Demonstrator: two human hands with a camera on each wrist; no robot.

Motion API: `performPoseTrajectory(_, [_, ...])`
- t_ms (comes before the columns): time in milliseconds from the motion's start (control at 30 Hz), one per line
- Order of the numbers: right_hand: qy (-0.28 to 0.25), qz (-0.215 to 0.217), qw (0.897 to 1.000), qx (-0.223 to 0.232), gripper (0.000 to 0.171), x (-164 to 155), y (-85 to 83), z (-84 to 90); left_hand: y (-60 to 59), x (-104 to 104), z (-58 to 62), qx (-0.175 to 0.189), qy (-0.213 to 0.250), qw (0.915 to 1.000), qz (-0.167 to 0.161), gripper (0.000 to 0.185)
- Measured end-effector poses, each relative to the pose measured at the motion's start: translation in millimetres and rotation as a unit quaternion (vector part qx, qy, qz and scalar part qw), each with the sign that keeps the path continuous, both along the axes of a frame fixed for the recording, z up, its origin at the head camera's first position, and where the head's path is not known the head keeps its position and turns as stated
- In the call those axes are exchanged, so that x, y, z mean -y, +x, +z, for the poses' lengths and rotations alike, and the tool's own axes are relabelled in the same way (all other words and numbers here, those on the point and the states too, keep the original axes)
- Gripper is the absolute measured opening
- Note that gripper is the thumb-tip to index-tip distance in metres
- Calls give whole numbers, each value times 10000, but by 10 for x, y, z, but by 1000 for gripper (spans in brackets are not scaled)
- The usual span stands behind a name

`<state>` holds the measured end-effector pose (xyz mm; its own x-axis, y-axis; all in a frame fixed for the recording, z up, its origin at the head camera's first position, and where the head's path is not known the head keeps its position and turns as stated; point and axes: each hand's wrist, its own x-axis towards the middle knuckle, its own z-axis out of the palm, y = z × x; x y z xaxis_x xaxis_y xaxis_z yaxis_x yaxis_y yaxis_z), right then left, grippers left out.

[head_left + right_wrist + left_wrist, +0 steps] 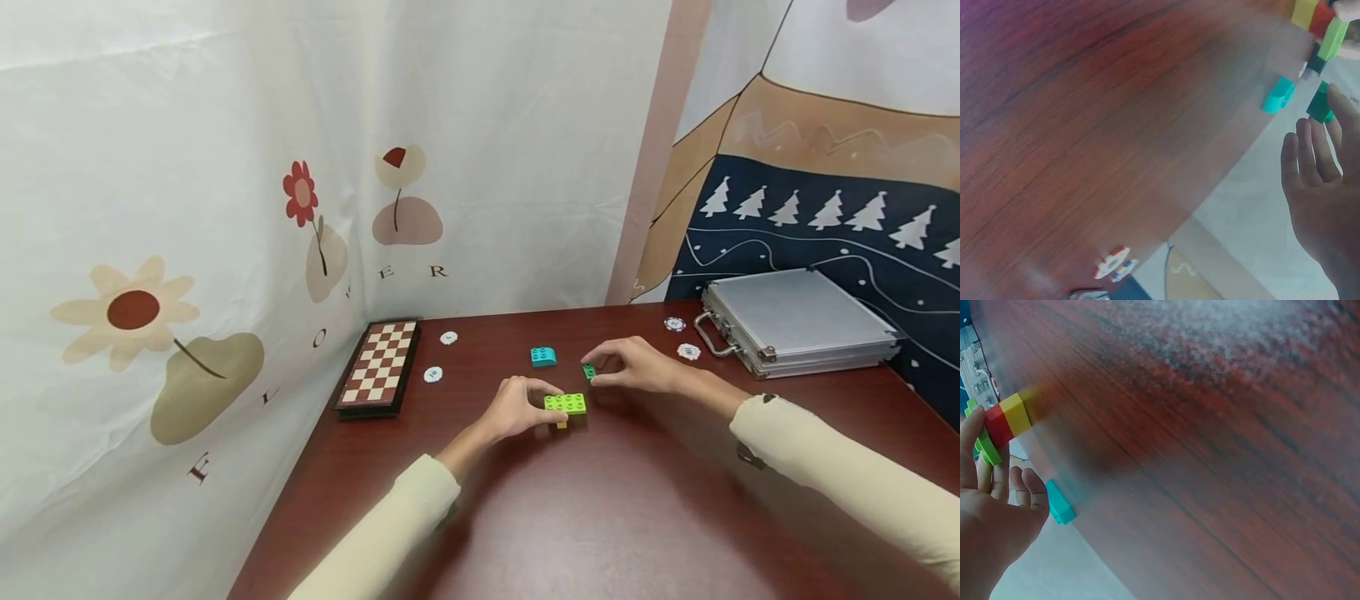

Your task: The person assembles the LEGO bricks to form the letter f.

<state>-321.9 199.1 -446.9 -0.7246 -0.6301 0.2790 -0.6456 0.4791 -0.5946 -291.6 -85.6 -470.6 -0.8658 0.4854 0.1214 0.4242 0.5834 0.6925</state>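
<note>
My left hand (516,407) grips the ends of a lime-green toy building brick (567,405) between thumb and fingers. Under that brick are a red brick (999,426) and, lowest, a yellow brick (1017,415), stacked as the left wrist view shows. To the right and a little farther back, my right hand (639,365) pinches a small dark green brick (1319,104) between thumb and fingertips, apart from the stack. A teal brick (543,357) with one rounded end lies on the table behind both hands, touched by neither.
On the dark red wooden table (600,517), a checkered board (379,363) lies at the back left. Two poker chips (432,375) lie beside it, and two more chips (688,352) near a silver case (806,321) at the back right. A printed curtain (510,167) hangs behind.
</note>
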Motion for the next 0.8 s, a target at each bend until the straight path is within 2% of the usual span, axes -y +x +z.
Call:
performPoseTrajectory(133, [-148,88,9998,-93,34,50,68,52,-5,7,-16,74,38,10000,43,35])
performPoseTrajectory(367, [-114,65,9999,-45,34,171,192,112,-1,6,-27,93,44,9999,88,35])
performPoseTrajectory(600, [-267,218,9994,-68,32,292,281,92,-2,9,-30,98,116,9999,61,36])
performPoseTrajectory(800, [-240,187,9995,-58,34,379,337,77,2,-6,-31,15,103,9999,51,37])
